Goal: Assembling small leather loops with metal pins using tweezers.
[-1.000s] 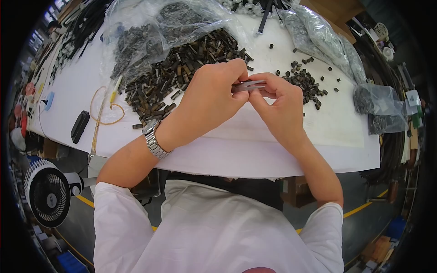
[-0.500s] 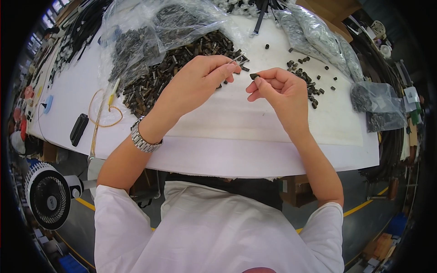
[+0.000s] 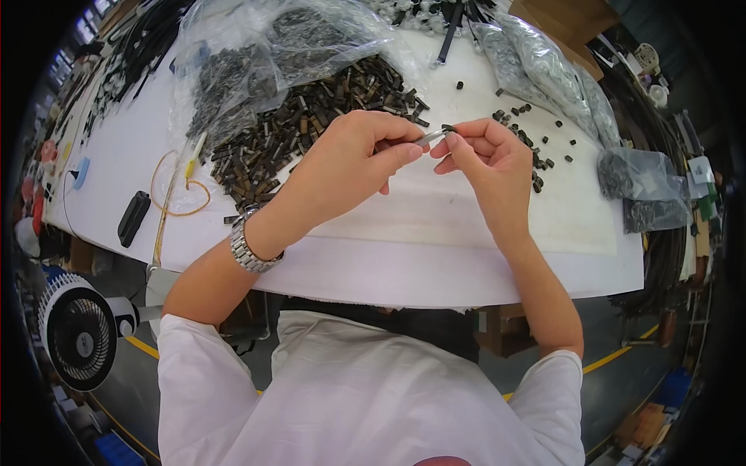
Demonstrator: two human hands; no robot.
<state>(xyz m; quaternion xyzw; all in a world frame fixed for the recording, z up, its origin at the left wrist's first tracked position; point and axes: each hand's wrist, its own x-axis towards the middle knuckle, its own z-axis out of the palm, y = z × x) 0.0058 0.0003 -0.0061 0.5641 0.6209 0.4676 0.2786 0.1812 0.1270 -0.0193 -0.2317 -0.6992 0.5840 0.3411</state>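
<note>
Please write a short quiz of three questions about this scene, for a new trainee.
1. True or false: the left hand and the right hand meet at one thin metal piece.
2. Which wrist wears the metal watch?
3. The pile of dark sticks lies: A) left of the hands, B) right of them, C) on the floor.

Key: 1 true. 2 the left. 3 A.

Clear crinkled plastic bags of dark small parts (image 3: pixel 256 54) lie at the white table (image 3: pixel 435 264)'s far-left end. Two more — long, grey-filled clear bags (image 3: pixel 544 70) — lie far-right; a smaller dark-filled clear bag (image 3: pixel 641 190) sits at its right edge.
</note>
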